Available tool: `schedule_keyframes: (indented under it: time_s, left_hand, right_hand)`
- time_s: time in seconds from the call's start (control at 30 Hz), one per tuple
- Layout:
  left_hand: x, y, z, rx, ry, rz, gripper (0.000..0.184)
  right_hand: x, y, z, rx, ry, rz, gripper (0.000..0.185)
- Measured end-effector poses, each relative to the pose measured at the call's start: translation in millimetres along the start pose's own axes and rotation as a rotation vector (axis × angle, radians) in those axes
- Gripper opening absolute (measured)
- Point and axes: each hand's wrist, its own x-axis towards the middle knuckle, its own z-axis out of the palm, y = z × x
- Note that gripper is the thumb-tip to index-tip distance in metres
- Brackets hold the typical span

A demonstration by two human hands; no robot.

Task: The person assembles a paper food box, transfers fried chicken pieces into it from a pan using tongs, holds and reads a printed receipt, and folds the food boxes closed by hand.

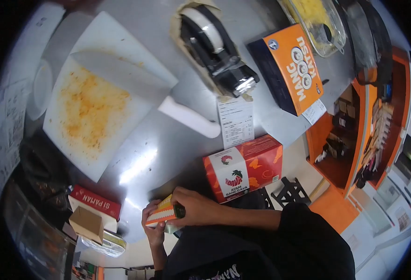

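Close to my body, at the counter's near edge, I hold a small orange-and-white box (163, 214) with a dark end panel. My left hand (153, 226) grips its left side, thumb on the front. From the other side, my right hand (191, 207) has its fingers wrapped round the top and dark end. Part of something pale green shows beneath the box; I cannot make out what it is. Just beyond my right forearm stands a red-and-white food box (245, 167) printed "Ayam Bang Dava".
A knife (186, 116) lies across a stained white cutting board (121, 35). Farther back are a tape dispenser (214, 51), a printed receipt (236, 122), an orange "Mango Katsu" box (289, 67) and a tub of yellow food (315, 21). Left of me sits a red "Si Paman" box (95, 203).
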Motion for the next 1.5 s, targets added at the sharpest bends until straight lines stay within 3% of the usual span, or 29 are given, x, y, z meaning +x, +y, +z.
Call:
schedule_keyframes:
  time_s: [0.17, 0.27, 0.43, 0.53, 0.6, 0.7, 0.8, 1.0, 1.2, 1.3, 1.37, 1.43, 1.5]
  left_hand:
    - [-7, -15, 5, -0.063, 0.078, 0.086, 0.056]
    - [-14, -14, 9, -0.1, 0.14, -0.029, 0.052]
    - [-13, -30, 14, -0.17, 0.25, 0.038, 0.037]
    - [-13, -24, 21, -0.277, 0.29, 0.048, 0.037]
    - [-12, -19, 24, -0.315, 0.295, 0.03, 0.037]
    - [-7, -17, 24, -0.337, 0.282, 0.011, 0.038]
    - [-2, -8, 25, -0.321, 0.262, 0.003, 0.037]
    - [-5, 8, 26, -0.356, 0.142, 0.031, 0.031]
    - [0, -11, 2, -0.162, 0.048, -0.014, 0.03]
    - [4, -17, -10, -0.135, 0.057, -0.015, 0.035]
    - [7, -15, -11, -0.15, 0.045, -0.04, 0.035]
    - [11, -12, -11, -0.15, 0.034, -0.065, 0.035]
    - [16, -9, -10, -0.139, 0.032, -0.086, 0.036]
  right_hand:
    - [4, 11, 5, -0.07, 0.023, -0.08, 0.051]
    - [6, 11, 7, -0.063, 0.018, -0.052, 0.05]
    - [3, 22, 18, -0.177, 0.101, -0.171, 0.045]
    - [-3, 26, 22, -0.158, 0.118, -0.188, 0.043]
    - [-5, 24, 23, -0.163, 0.108, -0.173, 0.042]
    - [-8, 21, 29, 0.096, 0.102, -0.172, 0.04]
    - [-12, 16, 25, -0.036, 0.069, -0.238, 0.037]
    - [-13, 17, 24, -0.005, 0.107, -0.228, 0.037]
    - [-43, -7, 11, -0.297, 0.055, -0.116, 0.049]
    - [-83, -32, -31, -0.392, 0.262, -0.374, 0.054]
    - [-103, -24, -75, -0.57, 0.708, -0.222, 0.06]
    - [-113, -16, -116, -0.679, 0.899, -0.08, 0.074]
    - [-122, -10, -129, -0.726, 0.716, 0.088, 0.096]
